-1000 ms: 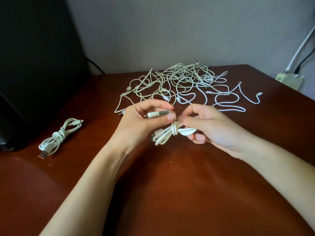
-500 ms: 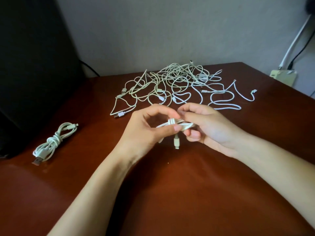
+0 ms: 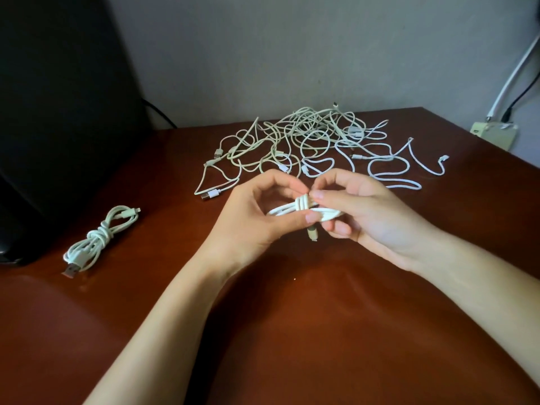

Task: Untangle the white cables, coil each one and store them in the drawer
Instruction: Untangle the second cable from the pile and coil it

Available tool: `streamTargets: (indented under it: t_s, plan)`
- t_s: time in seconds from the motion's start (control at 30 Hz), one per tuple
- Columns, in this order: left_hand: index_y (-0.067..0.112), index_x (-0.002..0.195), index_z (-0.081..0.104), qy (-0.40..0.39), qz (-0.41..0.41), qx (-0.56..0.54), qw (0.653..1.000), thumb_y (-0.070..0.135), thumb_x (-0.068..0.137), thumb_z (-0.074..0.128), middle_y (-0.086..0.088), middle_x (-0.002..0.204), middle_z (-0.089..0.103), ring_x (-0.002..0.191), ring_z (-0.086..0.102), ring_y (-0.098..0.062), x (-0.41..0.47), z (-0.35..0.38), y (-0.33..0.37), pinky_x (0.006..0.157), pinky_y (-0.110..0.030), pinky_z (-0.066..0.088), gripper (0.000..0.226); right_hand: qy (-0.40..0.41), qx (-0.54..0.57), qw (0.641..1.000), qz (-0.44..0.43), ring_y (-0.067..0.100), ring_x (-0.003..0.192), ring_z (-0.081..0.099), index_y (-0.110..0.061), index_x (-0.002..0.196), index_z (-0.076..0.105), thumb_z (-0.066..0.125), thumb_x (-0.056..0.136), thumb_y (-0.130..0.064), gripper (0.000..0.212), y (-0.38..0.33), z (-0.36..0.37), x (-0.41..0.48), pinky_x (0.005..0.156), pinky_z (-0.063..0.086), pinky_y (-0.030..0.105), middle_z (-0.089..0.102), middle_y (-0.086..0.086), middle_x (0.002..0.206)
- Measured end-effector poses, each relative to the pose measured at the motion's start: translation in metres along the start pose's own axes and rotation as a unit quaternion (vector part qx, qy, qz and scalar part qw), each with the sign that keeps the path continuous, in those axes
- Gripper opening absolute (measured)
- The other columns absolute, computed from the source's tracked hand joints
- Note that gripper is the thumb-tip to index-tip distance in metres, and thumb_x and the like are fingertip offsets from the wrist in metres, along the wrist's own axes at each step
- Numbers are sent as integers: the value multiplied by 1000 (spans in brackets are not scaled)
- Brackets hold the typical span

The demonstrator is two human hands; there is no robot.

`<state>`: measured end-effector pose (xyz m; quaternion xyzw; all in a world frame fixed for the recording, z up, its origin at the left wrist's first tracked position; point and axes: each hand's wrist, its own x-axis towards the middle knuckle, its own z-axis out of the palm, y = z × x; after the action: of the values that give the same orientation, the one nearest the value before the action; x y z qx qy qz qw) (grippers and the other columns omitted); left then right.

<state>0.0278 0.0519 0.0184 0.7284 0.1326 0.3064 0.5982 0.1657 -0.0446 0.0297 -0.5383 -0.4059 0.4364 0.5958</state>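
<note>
Left hand (image 3: 251,217) and right hand (image 3: 365,211) pinch the coil (image 3: 287,209) over the brown worktop (image 3: 292,331), lying left-to-right, plug (image 3: 312,233) dangling down; tangle (image 3: 306,141) behind, by the grey wall (image 3: 292,54).

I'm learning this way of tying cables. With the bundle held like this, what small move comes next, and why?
Probably pull the dangling plug end snug to lock the wrap. The left hand and right hand pinch the held cable, already looped and wrapped at its middle like the finished coil on the table; only that end hangs loose.
</note>
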Motion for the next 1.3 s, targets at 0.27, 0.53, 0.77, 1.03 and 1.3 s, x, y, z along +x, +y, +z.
streamTargets:
  t_s: [0.27, 0.53, 0.77, 1.03, 1.3]
  plan:
    - [19, 75, 68, 9, -16, -58, 998, 32, 75, 73, -24, 83, 61, 80, 52, -30, -1, -2, -2, 76, -44, 38, 14, 15, -94, 994, -47, 10, 48, 47, -11, 85, 53, 58, 91, -9, 8, 2, 0, 1, 42, 33, 14, 56, 1, 55]
    - [14, 92, 61, -28, 15, -61, 998, 20, 77, 73, 4, 77, 63, 74, 60, -17, -1, 2, -3, 70, -25, 45, 20, 21, -104, 992, -64, 10, 44, 45, -11, 86, 52, 58, 91, -6, 10, 2, -1, 4, 41, 30, 16, 56, 4, 57]
    - [18, 83, 59, -30, 55, 32, 998, 18, 73, 79, 1, 83, 63, 76, 59, -16, -1, 2, -5, 61, -31, 51, 22, 24, -79, 995, -49, 9, 43, 43, -11, 86, 52, 58, 91, -9, 8, 4, -2, 5, 40, 27, 17, 56, 6, 57]
    - [14, 89, 71, -44, -11, -89, 995, 1, 74, 47, -20, 92, 64, 86, 58, -39, -2, -4, 0, 88, -55, 45, 31, 22, -103, 993, -52, 12, 45, 44, -11, 83, 53, 57, 92, -9, 10, 2, -9, 5, 40, 28, 16, 56, 7, 56]
    - [5, 98, 68, -75, 1, -1, 997, 6, 73, 71, -3, 89, 74, 81, 68, -9, -5, -8, 5, 71, -17, 50, 26, -24, -119, 992, -27, 7, 43, 44, -9, 81, 53, 57, 90, -4, 11, -4, -16, 6, 37, 26, 13, 53, 1, 52]
